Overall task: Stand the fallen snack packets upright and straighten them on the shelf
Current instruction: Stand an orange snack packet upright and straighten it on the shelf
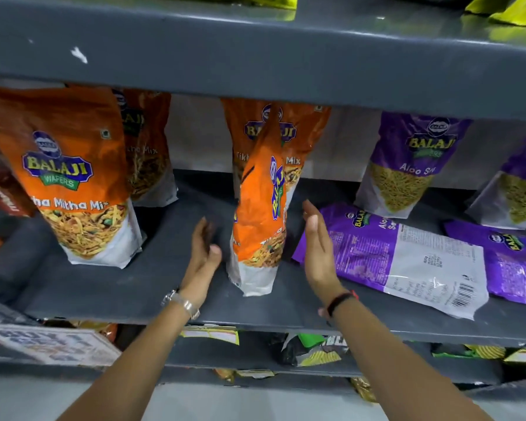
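An orange snack packet stands upright mid-shelf, turned edge-on with its narrow side towards me. My left hand is open just left of it, a small gap between. My right hand is open just right of it, fingers straight, not touching. Behind it stands another orange packet. Two purple packets lie flat on the grey shelf: one right beside my right hand, another at the far right. A large orange packet stands upright at the left.
Two purple packets stand upright at the back right. An orange packet stands behind the large one. The upper shelf's edge hangs low over the packet tops. More packets fill the shelf below.
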A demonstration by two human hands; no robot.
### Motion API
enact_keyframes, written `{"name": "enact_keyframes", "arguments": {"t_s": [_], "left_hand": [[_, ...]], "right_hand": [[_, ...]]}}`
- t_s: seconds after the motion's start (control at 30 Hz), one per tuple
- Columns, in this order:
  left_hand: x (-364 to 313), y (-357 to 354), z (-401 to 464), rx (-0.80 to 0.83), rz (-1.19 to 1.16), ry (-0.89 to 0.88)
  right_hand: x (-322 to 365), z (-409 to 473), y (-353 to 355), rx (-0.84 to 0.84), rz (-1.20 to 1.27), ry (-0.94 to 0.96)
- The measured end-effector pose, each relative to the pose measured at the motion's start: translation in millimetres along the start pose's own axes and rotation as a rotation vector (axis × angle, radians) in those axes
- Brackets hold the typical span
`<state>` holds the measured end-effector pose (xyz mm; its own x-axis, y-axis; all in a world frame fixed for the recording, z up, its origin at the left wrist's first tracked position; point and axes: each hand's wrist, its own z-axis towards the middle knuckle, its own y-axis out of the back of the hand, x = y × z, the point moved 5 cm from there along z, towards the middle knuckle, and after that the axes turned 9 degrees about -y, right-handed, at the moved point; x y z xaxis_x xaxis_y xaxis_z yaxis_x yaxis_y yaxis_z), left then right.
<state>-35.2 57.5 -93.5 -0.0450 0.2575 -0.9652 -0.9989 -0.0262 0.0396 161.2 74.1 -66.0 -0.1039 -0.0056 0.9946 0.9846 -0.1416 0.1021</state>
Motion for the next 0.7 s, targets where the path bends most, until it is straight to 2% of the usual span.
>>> {"name": "enact_keyframes", "arguments": {"t_s": [0.1,0.2,0.37,0.47,0.53,0.7], "left_hand": [[1,-21,-14,0.169,0.157,-0.050],[12,-24,-6,0.177,0.245,-0.039],[21,21,18,0.091,0.188,0.023],[19,16,22,0.170,0.177,0.041],[22,10,23,0.174,0.184,0.064],[23,11,26,0.115,0.283,0.050]], "right_hand": [[-11,25,-22,0.250,0.024,-0.161],[-17,19,-35,0.385,0.066,-0.208],[-23,-4,-3,0.227,0.043,-0.097],[-24,-4,4,0.292,-0.143,-0.073],[-25,-4,-3,0.371,-0.161,-0.065],[-30,-3,-13,0.291,-0.177,-0.048]]}}
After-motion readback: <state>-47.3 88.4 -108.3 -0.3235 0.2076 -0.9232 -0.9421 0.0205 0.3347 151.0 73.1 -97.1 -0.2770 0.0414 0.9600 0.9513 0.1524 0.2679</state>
